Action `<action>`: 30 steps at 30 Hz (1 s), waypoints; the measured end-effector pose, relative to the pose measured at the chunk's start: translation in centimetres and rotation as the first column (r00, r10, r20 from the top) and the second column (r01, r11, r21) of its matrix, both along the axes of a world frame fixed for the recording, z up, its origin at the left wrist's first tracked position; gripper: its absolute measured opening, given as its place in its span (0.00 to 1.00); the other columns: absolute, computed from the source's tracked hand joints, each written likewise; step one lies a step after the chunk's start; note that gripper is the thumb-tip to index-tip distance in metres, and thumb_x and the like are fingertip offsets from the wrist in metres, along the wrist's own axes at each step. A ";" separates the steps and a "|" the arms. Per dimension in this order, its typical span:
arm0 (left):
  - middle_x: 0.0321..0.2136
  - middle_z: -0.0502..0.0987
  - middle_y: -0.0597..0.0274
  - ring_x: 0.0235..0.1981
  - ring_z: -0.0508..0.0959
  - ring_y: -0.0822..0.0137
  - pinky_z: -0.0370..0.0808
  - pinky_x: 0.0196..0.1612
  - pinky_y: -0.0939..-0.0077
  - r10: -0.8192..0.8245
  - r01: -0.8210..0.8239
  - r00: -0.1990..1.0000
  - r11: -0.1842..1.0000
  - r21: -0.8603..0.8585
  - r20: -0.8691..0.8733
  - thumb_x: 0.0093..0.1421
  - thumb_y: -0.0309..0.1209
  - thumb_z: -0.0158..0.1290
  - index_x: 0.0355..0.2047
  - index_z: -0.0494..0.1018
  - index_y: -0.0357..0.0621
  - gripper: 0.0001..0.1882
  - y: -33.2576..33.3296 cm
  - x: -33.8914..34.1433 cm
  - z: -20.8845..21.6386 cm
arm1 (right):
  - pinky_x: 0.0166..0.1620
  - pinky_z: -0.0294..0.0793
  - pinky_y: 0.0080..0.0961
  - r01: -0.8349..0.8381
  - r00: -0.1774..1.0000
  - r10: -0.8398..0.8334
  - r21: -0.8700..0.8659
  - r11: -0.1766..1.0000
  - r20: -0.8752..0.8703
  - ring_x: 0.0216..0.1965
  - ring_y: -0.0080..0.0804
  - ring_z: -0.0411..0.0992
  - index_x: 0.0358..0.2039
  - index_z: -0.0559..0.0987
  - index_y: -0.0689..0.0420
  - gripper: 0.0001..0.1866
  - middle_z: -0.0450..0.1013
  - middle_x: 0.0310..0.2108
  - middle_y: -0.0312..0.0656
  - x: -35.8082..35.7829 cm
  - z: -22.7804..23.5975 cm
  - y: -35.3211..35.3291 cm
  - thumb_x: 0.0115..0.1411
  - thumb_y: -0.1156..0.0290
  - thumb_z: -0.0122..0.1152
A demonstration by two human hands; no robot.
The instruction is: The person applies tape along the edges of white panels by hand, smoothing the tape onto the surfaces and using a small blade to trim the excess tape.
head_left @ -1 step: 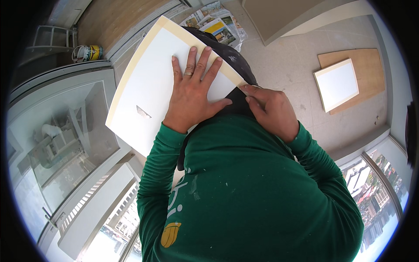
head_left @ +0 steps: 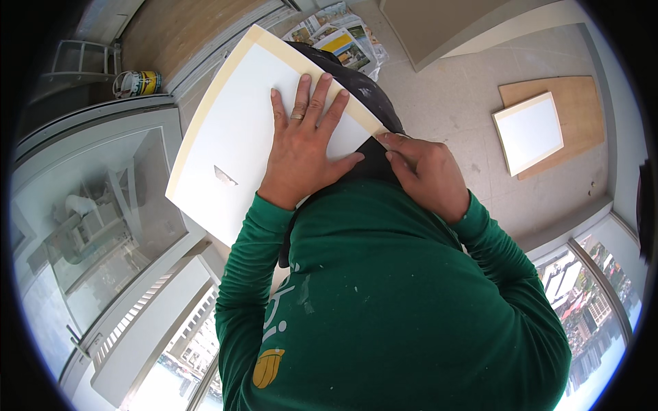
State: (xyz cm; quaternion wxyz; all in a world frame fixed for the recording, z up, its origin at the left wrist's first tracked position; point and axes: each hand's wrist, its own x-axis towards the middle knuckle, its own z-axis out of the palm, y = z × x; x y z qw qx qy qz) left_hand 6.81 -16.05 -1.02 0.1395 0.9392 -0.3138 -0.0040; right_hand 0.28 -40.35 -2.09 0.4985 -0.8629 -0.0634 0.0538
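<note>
A white panel (head_left: 240, 130) with a cream strip along its far edge rests tilted on a dark-clothed knee (head_left: 363, 89) in front of me. My left hand (head_left: 301, 147) lies flat on the panel's face, fingers spread, a ring on one finger. My right hand (head_left: 425, 171) is at the panel's right corner, its fingertips pinched on the panel's edge where the cream strip ends. Both arms are in green long sleeves. A small chip or mark (head_left: 225, 177) shows on the panel's face to the left of my left hand.
A smaller white panel (head_left: 528, 133) lies on a wooden board (head_left: 582, 96) on the tiled floor at right. Newspapers (head_left: 336, 38) are spread behind the knee. A tin can (head_left: 140, 83) stands at far left, above a glazed frame (head_left: 103, 205). A large beige board (head_left: 445, 27) leans at top.
</note>
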 end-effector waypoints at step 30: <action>0.77 0.63 0.51 0.79 0.61 0.49 0.49 0.79 0.33 -0.026 0.028 0.999 0.997 -0.069 0.028 0.57 0.42 0.72 0.71 0.72 0.52 0.42 -0.4 -0.9 -1.5 | 0.45 0.85 0.42 0.006 0.999 -0.004 0.035 0.999 -0.044 0.37 0.56 0.85 0.52 0.87 0.60 0.16 0.85 0.48 0.55 -0.1 0.0 0.0 0.65 0.74 0.64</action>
